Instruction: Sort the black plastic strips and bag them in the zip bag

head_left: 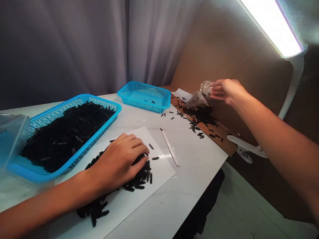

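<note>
On a white sheet (159, 172) lies a pile of small flat black strips (139, 182). My left hand (122, 157) rests palm-down over this pile, with bent fingers and thumb closed around some strips; what lies under the palm is hidden. My right hand (226, 89) reaches to the far right corner, its fingers stretched out beside a crumpled clear plastic wrapper (206, 87). Whether the fingertips touch the wrapper I cannot tell. Below them is a second heap of black strips (200, 114), scattered over cardboard and table.
A blue basket (99, 134) full of black strips stands at left; a smaller blue basket (143, 105) behind holds very few. A white pencil-like tool (169, 147) lies right of the sheet. A lit lamp (274, 26) overhangs the right, its clamp (245, 146) at the table edge.
</note>
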Available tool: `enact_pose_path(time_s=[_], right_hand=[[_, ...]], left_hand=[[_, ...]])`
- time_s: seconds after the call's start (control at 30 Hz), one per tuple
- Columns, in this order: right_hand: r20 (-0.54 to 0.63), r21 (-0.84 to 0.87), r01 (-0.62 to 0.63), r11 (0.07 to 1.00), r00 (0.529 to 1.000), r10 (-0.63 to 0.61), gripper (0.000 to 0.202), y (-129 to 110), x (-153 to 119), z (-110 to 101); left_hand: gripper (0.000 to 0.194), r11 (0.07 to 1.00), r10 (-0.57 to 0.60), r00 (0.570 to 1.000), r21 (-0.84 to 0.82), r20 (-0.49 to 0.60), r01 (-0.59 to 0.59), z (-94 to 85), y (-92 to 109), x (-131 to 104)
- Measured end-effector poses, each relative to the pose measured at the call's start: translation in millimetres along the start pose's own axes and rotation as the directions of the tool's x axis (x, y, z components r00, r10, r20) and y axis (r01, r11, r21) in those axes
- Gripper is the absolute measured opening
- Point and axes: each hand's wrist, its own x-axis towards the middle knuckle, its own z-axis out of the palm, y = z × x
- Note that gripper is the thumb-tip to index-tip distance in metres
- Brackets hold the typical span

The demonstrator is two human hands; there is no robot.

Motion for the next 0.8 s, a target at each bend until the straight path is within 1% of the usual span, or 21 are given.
enact_pose_path(time_s=[0.03, 0.1, 0.17, 0.2, 0.27, 0.33, 0.4, 0.43, 0.47, 0.5, 0.53, 0.6, 0.63, 0.67, 0.73, 0.8], right_hand=[[-0.023, -0.031, -0.031, 0.999, 0.999, 0.031, 0.017, 2.9, 11.8, -5.2], [-0.024, -0.092, -0.071, 0.993, 0.997, 0.069, 0.022, 10.0, 24.8, -11.0], [-0.013, -0.151, -0.054, 0.987, 0.999, 0.053, 0.028, 18.1, 25.2, -10.3], [-0.012, -0.175, -0.022, 0.984, 1.000, 0.020, 0.029, 22.2, 21.7, -7.9], [-0.010, -0.212, 0.074, 0.974, 0.997, -0.078, 0.025, 30.0, 8.9, -0.5], [0.014, -0.224, 0.180, 0.958, 0.983, -0.181, 0.015, 37.5, -10.5, 8.3], [0.069, -0.214, 0.282, 0.935, 0.959, -0.274, 0.021, 44.7, -37.4, 16.2], [0.126, -0.195, 0.343, 0.919, 0.938, -0.323, 0.023, 48.3, -54.0, 19.3], [0.222, -0.158, 0.451, 0.878, 0.883, -0.414, 0.023, 51.7, -72.5, 21.9], [0.325, -0.127, 0.532, 0.837, 0.820, -0.472, 0.020, 54.9, -92.6, 23.9], [0.399, -0.096, 0.590, 0.801, 0.760, -0.512, 0.015, 57.8, -113.7, 25.4], [0.529, -0.014, 0.661, 0.750, 0.641, -0.556, 0.009, 62.3, -155.6, 27.7], [0.563, 0.048, 0.675, 0.736, 0.591, -0.578, 0.010, 63.9, -174.5, 28.8], [0.563, 0.105, 0.684, 0.722, 0.558, -0.610, 0.010, 65.1, -191.2, 30.2], [0.532, 0.171, 0.724, 0.668, 0.503, -0.681, 0.013, 66.7, -216.0, 33.9], [0.452, 0.185, 0.779, 0.599, 0.474, -0.756, 0.015, 67.3, -229.3, 38.5]], left_hand=[[0.008, 1.000, -0.005, 0.998, 0.005, 0.063, 0.005, 3.0, 0.1, 5.0], [0.008, 0.999, -0.009, 0.986, 0.040, 0.168, 0.002, 11.0, 1.0, 16.3], [0.007, 0.995, -0.015, 0.973, 0.096, 0.229, -0.008, 21.3, 2.3, 26.8], [0.006, 0.993, -0.018, 0.970, 0.120, 0.244, -0.012, 26.9, 3.0, 30.9], [0.004, 0.989, -0.020, 0.966, 0.145, 0.258, -0.018, 36.9, 4.4, 36.4], [0.007, 0.990, -0.020, 0.967, 0.141, 0.255, -0.017, 43.1, 5.5, 38.4], [0.008, 0.991, -0.029, 0.970, 0.131, 0.239, -0.003, 43.8, 6.1, 37.7], [0.008, 0.992, -0.042, 0.973, 0.129, 0.229, 0.012, 42.2, 6.2, 36.7], [0.008, 0.992, -0.058, 0.976, 0.122, 0.211, 0.033, 39.5, 6.1, 35.3], [0.009, 0.994, -0.069, 0.981, 0.101, 0.184, 0.051, 36.1, 5.8, 33.5], [0.011, 0.996, -0.068, 0.988, 0.065, 0.142, 0.059, 32.3, 5.5, 31.4], [0.012, 0.999, -0.032, 0.999, -0.033, 0.014, 0.032, 24.9, 5.0, 26.6], [0.012, 0.997, -0.005, 0.998, -0.080, -0.061, 0.000, 21.6, 5.1, 24.1], [0.013, 0.993, 0.019, 0.991, -0.114, -0.130, -0.034, 18.7, 5.5, 21.6], [0.015, 0.986, 0.048, 0.973, -0.144, -0.226, -0.082, 14.1, 7.6, 16.9], [0.017, 0.981, 0.051, 0.960, -0.165, -0.276, -0.100, 10.5, 11.2, 12.7]])
